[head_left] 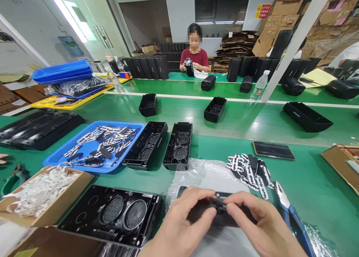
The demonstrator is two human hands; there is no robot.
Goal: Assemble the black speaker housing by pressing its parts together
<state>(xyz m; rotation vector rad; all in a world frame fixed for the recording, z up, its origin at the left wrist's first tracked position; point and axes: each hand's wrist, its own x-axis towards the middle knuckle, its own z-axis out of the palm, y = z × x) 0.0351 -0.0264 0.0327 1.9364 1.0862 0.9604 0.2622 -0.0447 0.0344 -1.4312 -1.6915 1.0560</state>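
Low in the view, my left hand (186, 219) and my right hand (258, 216) meet over a black speaker housing (193, 214) lying on a grey plastic bag (207, 175). Both thumbs and forefingers pinch a small dark strip (220, 204) against or just above the housing; whether it touches cannot be made out. My fingers cover much of both. Right of my hands lies a pile of black-and-white perforated strips (251, 171), with blue-handled pliers (293, 216) beside it.
Open speaker shells (178, 145) stand ahead, and a larger one (112, 214) lies at left. A blue tray (137, 128) holds more strips; a cardboard box (67, 197) holds white scraps. A phone-like black slab (273, 151) lies right. A person (193, 57) sits across, holding a black device.
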